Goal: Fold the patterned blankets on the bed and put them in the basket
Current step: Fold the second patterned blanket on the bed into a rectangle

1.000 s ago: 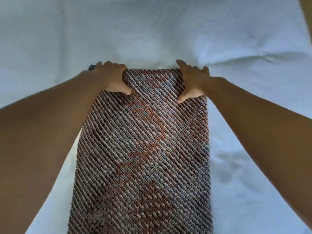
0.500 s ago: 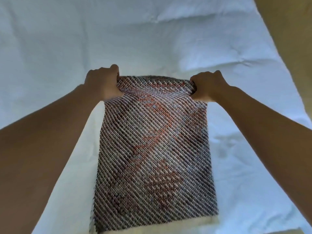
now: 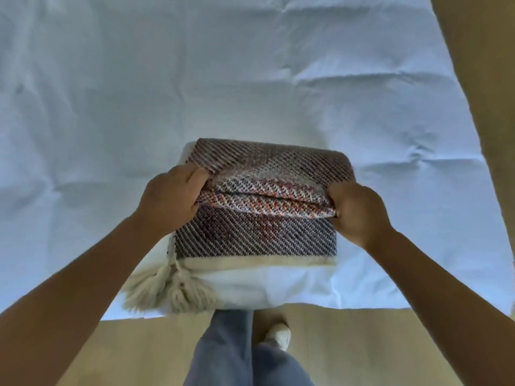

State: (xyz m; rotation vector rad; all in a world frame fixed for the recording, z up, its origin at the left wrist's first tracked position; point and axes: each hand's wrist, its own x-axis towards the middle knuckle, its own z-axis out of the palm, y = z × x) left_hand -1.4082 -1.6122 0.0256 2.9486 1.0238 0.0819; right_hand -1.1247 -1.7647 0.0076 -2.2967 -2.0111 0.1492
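Note:
A patterned woven blanket (image 3: 259,235) in dark, red and white diagonal weave lies near the front edge of the bed, doubled over on itself. Its cream border and tassels (image 3: 170,288) point toward me. My left hand (image 3: 170,201) grips the left end of the folded-over layer. My right hand (image 3: 356,211) grips the right end of that same layer, held a little above the lower part. No basket is in view.
The white bed sheet (image 3: 195,79) spreads wide behind and beside the blanket, with soft creases. Wooden floor (image 3: 418,344) shows in front and along the right side. My legs in blue jeans and a white shoe (image 3: 278,335) stand at the bed's edge.
Both hands have pulled the blanket's far edge toward me, folding it over the near half. The view has tilted down, so the bed edge, floor and my legs now show.

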